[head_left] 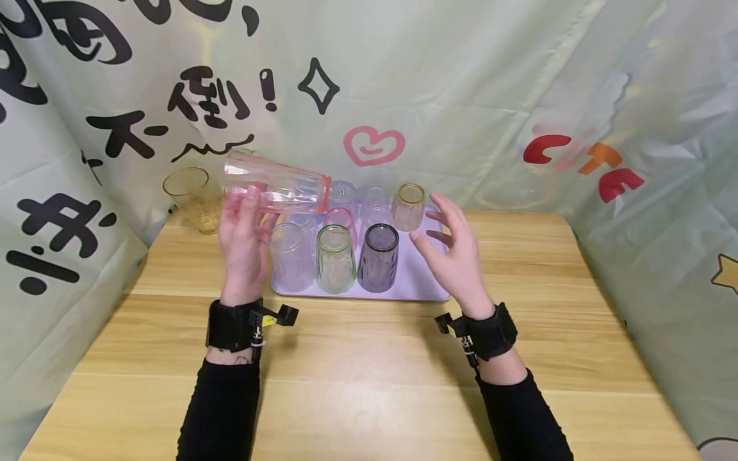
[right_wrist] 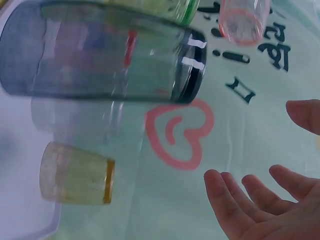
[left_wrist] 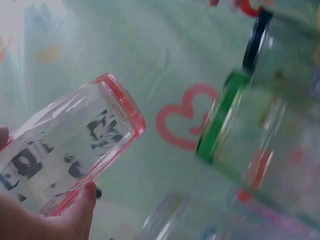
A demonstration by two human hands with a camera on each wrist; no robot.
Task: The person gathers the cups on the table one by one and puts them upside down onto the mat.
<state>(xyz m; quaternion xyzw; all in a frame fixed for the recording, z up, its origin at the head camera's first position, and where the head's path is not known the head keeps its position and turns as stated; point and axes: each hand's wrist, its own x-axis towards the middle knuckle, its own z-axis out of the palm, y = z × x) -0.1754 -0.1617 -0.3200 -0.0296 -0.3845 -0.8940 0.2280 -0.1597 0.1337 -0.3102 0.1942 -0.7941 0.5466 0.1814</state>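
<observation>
My left hand (head_left: 245, 246) grips a clear pink-tinted drinking glass (head_left: 277, 184), thumb along its side. The glass is tipped almost level above the left back of a lilac tray (head_left: 419, 272), its red-edged end pointing right. My right hand (head_left: 455, 253) hovers over the tray's right side, fingers spread and holding nothing. Nearest to it stands a short amber glass (head_left: 409, 208) at the tray's back right. A dark grey glass (head_left: 378, 258), a green-rimmed glass (head_left: 336, 259) and a pale clear glass (head_left: 292, 258) line the tray's front edge.
Behind them on the tray are a pink-rimmed glass (head_left: 340, 221) and several pale bluish glasses (head_left: 375, 205), partly hidden. On the table's back left, a tall amber glass (head_left: 196, 200) stands off the tray. A printed cloth (head_left: 461, 96) hangs behind the wooden table (head_left: 357, 384).
</observation>
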